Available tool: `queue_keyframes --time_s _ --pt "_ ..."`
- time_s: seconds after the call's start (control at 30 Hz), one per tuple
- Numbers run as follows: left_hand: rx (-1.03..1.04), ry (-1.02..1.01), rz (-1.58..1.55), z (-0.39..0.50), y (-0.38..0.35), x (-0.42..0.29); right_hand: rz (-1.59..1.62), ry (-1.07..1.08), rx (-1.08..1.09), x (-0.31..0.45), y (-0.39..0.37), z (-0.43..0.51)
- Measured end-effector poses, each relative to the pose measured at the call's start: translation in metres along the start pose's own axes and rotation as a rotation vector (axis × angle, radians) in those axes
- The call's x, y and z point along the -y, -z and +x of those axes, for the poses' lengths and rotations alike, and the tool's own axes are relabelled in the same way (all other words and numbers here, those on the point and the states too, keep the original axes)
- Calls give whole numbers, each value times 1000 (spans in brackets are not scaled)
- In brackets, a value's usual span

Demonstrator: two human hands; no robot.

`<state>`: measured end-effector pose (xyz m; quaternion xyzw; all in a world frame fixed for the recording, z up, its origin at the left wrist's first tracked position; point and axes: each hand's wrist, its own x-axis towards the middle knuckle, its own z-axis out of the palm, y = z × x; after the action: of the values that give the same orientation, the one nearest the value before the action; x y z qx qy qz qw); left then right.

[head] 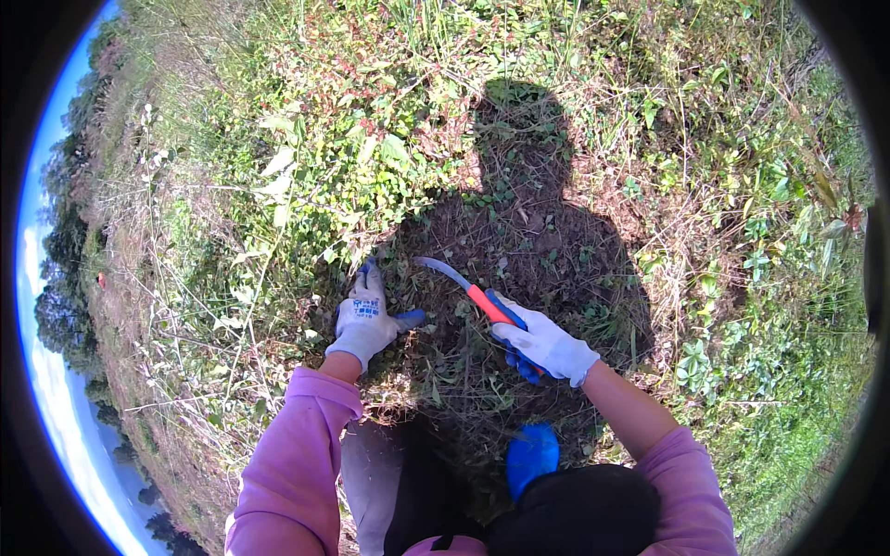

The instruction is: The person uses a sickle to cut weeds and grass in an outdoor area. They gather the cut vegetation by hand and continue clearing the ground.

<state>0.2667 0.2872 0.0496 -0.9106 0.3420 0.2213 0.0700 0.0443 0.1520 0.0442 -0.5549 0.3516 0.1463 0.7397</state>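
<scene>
A sickle with a curved metal blade (445,268) and a red-and-blue handle (491,306) is in my right hand (546,342). That hand wears a white work glove with a blue coated palm. Its fingers wrap the handle, and the blade points left toward my other hand. My left hand (364,314), in a matching glove that bears printed writing, reaches into low leafy weeds (361,229). Its thumb stands well apart from the fingers, whose tips are partly hidden among leaves. Nothing shows in its grasp. Cut stems and dry litter (480,340) cover the soil between the hands.
My shadow (528,167) falls on a patch of dark soil (507,236) ahead. One blue shoe (532,455) is planted below the sickle. Tall thin stems (268,257) rise at the left. Green undergrowth (765,333) spreads on the right, and trees (66,299) line the far left.
</scene>
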Motion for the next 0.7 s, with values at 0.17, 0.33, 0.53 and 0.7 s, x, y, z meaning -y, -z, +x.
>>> queue_keyframes --time_s 0.17,0.33,0.53,0.7 --pt "222 0 121 30 1 -13 42 91 120 3 -5 14" --pt "312 -187 175 26 -3 2 139 39 1 -51 -12 -50" --pt "467 24 490 -11 12 87 -102 -290 -145 -81 4 -154" --pt "255 -30 398 -30 13 88 163 -56 -156 -47 11 -111"
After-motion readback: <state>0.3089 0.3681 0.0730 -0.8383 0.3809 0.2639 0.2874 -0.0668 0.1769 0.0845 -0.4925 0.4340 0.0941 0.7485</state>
